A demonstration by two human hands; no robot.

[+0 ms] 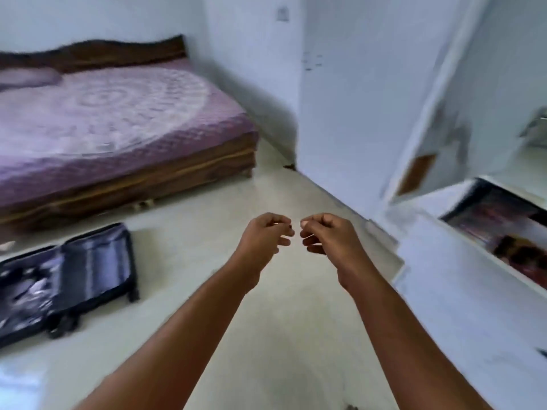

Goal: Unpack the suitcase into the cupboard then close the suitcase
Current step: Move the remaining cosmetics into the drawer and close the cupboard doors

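Note:
A dark suitcase (68, 279) lies open on the pale floor at the lower left, its lid flat beside the base. The white cupboard (444, 261) stands at the right with a door (438, 108) swung open. On a low shelf inside lie dark folded clothes (509, 232). My left hand (263, 238) and my right hand (328, 235) hover side by side over the floor in the middle, fingers loosely curled and holding nothing. Both are well to the right of the suitcase. The picture is blurred by movement.
A low wooden bed (124, 125) with a purple patterned cover fills the upper left. White walls and a closed white door panel (340, 99) stand behind. Bare floor (266, 335) stretches between suitcase and cupboard.

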